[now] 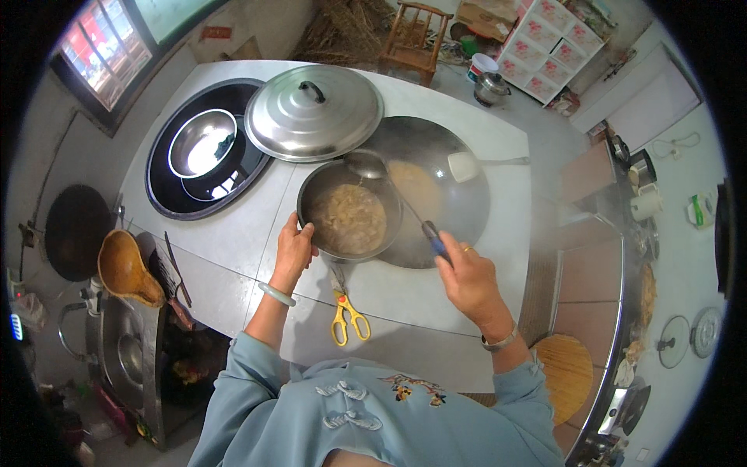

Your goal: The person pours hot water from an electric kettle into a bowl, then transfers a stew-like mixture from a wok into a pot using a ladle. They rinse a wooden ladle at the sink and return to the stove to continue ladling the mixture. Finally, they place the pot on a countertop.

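Note:
My left hand (295, 245) grips the left rim of a metal pot (301, 201) that holds brownish food in broth. In my right hand (471, 274) is the blue-and-black handle of a metal ladle (367, 164), its bowl tilted over the pot's upper rim. Beside and partly under the pot lies a large wok (461, 216) set in the tiled counter, with yellowish liquid at its bottom and steam above. A white-bladed spatula (464, 167) rests across the wok's right edge. Near the pot's lower side lie yellow-handled scissors (350, 318).
A big metal lid (315, 125) covers the wok's upper left edge. Left of it stands a black basin (153, 175) with a steel bowl (204, 143) in it. A gourd scoop (125, 265) and a knife (181, 312) lie at the left, near a sink (153, 373).

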Action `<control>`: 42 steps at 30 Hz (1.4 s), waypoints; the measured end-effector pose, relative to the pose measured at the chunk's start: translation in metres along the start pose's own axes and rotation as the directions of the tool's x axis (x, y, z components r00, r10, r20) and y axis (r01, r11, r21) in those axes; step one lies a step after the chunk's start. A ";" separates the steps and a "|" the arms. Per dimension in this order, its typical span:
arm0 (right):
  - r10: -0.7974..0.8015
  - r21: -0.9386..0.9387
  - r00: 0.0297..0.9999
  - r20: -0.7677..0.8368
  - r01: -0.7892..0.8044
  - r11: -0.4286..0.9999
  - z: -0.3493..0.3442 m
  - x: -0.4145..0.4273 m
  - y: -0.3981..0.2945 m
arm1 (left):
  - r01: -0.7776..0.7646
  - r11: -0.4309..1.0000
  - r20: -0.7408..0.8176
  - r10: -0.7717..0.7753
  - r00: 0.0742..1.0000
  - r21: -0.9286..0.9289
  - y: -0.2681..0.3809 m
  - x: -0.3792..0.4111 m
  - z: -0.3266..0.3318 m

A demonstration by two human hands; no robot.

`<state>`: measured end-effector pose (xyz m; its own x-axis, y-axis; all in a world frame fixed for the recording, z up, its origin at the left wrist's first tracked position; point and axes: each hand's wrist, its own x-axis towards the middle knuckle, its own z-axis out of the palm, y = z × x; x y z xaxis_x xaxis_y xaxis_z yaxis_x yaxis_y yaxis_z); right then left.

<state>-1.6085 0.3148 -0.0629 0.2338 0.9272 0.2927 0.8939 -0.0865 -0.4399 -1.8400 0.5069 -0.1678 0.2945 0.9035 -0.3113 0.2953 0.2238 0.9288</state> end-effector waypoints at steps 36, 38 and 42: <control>0.575 0.770 0.577 0.580 -0.620 -0.155 0.077 0.030 0.151 | 0.055 0.990 -0.005 -0.056 0.998 -0.128 -0.001 -0.003 0.002; 0.558 0.800 0.630 0.540 -0.590 -0.107 0.055 0.031 0.147 | 0.035 0.994 0.014 -0.034 0.999 -0.104 -0.002 -0.002 0.001; 0.480 0.779 0.805 0.349 -0.534 0.329 0.010 0.030 0.124 | 0.005 0.998 -0.001 -0.005 1.000 -0.063 0.002 -0.003 0.004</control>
<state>-1.4944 0.3359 -0.1175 0.4839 0.8318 -0.2719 -0.1283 -0.2400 -0.9623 -1.8368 0.5032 -0.1661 0.2924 0.9026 -0.3159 0.2394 0.2508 0.9380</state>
